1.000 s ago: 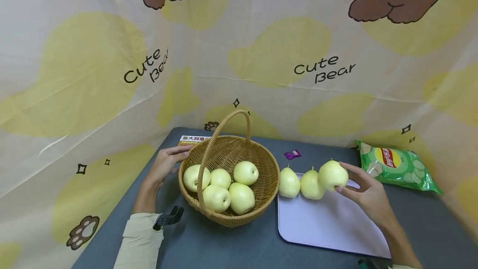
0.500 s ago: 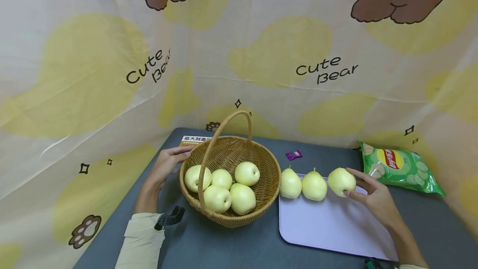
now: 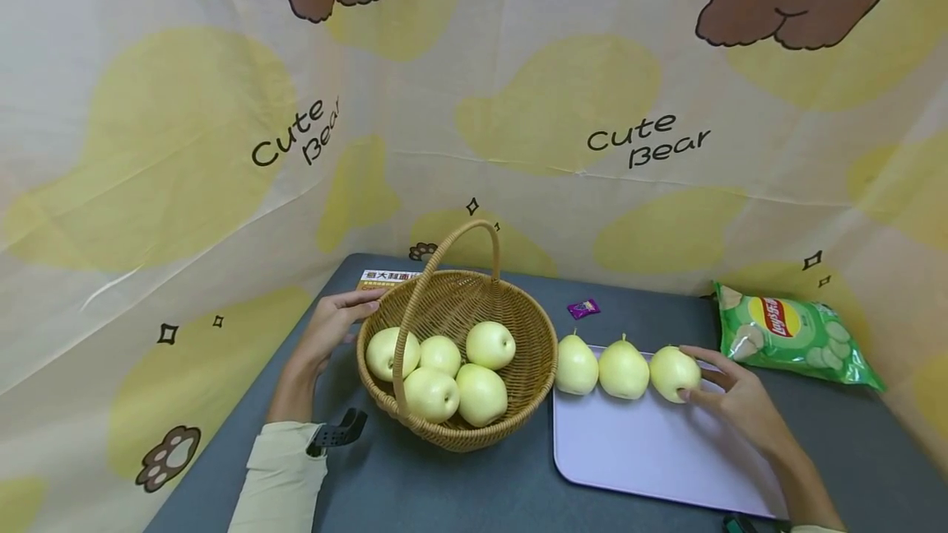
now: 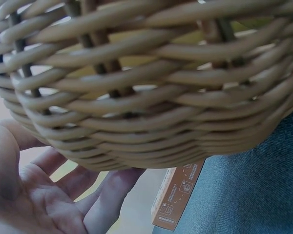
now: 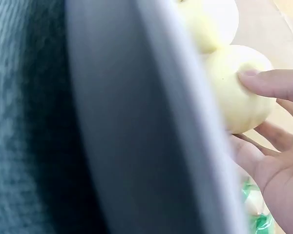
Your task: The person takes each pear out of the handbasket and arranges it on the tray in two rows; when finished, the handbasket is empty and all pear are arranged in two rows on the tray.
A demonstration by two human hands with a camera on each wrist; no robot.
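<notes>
A wicker basket (image 3: pixel 532 323) with an arched handle holds several pale yellow-green pears (image 3: pixel 481 393). My left hand (image 3: pixel 326 327) rests against its left side, fingertips at the rim. In the left wrist view, the relaxed fingers (image 4: pixel 115 195) touch the woven wall. To the right lies a lilac tray (image 3: pixel 652 459) with three pears in a row along its far edge. My right hand (image 3: pixel 741 401) holds the rightmost pear (image 3: pixel 672 373) between thumb and fingers. The right wrist view shows the thumb on this pear (image 5: pixel 234 105), partly hidden behind the blurred tray edge (image 5: pixel 185 97).
A green bag of chips (image 3: pixel 800 340) lies at the back right. Behind the tray is a small purple packet (image 3: pixel 583 308). A printed box (image 3: pixel 379 278) sits partly hidden behind the basket. Patterned cloth (image 3: pixel 518 105) walls in the table's left and far sides.
My right hand has moved the held pear right, away from the middle pear, then lowered it to the tray, completing the row. My left hand and the basket have stayed put.
</notes>
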